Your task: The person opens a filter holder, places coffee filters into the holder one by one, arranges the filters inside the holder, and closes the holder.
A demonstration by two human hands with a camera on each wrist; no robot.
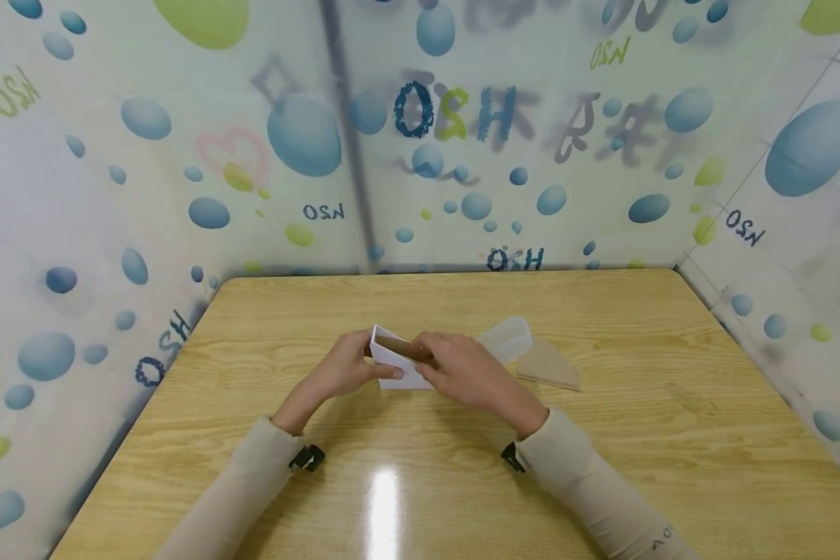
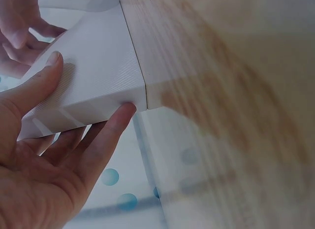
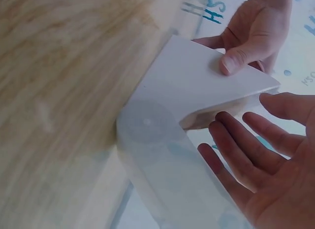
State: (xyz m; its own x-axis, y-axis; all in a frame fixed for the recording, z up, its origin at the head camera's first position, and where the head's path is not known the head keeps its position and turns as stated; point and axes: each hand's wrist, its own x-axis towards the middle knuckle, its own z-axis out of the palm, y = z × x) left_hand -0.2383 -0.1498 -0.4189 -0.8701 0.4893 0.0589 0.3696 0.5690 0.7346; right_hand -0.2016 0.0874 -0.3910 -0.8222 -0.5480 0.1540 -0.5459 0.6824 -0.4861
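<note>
– Where does the white box (image 1: pixel 411 379) stand?
– On the desk (image 1: pixel 437 474), mouth upward; its rim slopes down towards the right, and a brown surface (image 1: pixel 392 344) shows inside it.
– And the left grip (image 1: pixel 345 367)?
– Holding the box at its left end; the thumb lies on the near face, the fingers reach round the side.
– What of the right grip (image 1: pixel 467 372)?
– It is at the box's right end, fairly wide; the thumb stands apart from the loosely spread fingers, which lie by the mouth; whether they touch the brown surface, I cannot tell.
– Anything right of the box?
– A clear plastic container (image 1: pixel 511 336), partly hidden behind the right grip; farther right of the box, just beside the container, lies a flat brown piece (image 1: pixel 549 365) with a rounded edge.
– And around?
– Behind the box, past the desk, hangs a wall covering (image 1: pixel 574 47) with blue and green spots; nearer the person than the box are two pale sleeves (image 1: pixel 252 470).
</note>
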